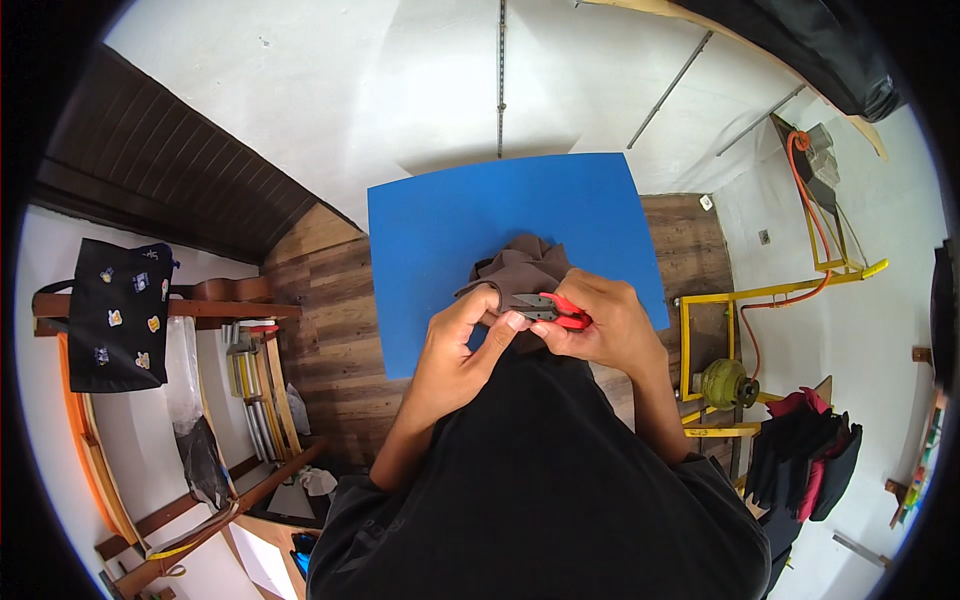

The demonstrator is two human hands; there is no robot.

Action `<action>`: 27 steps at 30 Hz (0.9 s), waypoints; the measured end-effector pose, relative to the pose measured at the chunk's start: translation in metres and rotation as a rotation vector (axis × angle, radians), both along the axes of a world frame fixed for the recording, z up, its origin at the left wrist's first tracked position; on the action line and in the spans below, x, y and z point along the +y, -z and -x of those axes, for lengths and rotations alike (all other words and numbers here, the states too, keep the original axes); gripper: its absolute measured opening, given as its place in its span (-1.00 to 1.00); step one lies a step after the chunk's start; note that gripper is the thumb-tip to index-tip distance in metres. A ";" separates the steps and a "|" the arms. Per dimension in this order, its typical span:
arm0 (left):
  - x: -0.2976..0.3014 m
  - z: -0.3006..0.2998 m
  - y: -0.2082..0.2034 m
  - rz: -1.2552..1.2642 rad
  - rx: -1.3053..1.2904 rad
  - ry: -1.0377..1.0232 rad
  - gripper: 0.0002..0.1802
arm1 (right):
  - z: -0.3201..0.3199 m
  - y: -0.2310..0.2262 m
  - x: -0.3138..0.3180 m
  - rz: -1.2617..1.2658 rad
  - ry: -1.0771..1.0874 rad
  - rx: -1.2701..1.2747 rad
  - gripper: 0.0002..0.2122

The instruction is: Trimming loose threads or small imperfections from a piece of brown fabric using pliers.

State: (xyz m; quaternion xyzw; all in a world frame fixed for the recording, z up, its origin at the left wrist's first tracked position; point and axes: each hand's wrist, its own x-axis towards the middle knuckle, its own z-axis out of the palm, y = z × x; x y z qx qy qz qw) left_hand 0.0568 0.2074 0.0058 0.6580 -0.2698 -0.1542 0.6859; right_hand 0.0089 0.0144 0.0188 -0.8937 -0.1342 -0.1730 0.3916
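A brown, bunched piece of cloth [520, 265] lies on the near part of the blue tabletop [480, 205]. My left hand [465, 335] is closed, thumb and forefinger pinching the cloth's near edge. In my right hand [605, 320] is a pair of thread snips [536, 306] with red handles and dark grey blades, gripped between thumb and fingers. The blades point left and reach the left thumb and forefinger at the cloth. Whether they touch a thread cannot be made out.
Left, a black tote bag [120, 315] hangs beside a wooden shelf [260, 400]. On the right stands a yellow metal frame [690, 350] with a green gas cylinder [728, 384] and an orange hose [752, 345]. Black and red garments [805, 450] hang nearby. A white wall [440, 80] rises behind the table.
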 end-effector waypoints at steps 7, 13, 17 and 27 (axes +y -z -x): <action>-0.003 0.001 -0.005 -0.085 -0.149 -0.033 -0.83 | 0.004 0.003 -0.001 -0.004 0.029 0.013 -0.69; -0.004 0.004 -0.004 -0.111 -0.159 -0.038 -0.81 | 0.008 0.001 -0.002 0.038 0.047 -0.003 -0.66; -0.008 0.008 -0.003 -0.011 -0.098 -0.068 -0.82 | 0.012 0.006 -0.006 -0.047 0.064 0.042 -0.69; -0.006 0.010 0.003 0.027 -0.007 -0.062 -0.91 | 0.015 0.003 -0.001 -0.057 0.041 0.004 -0.69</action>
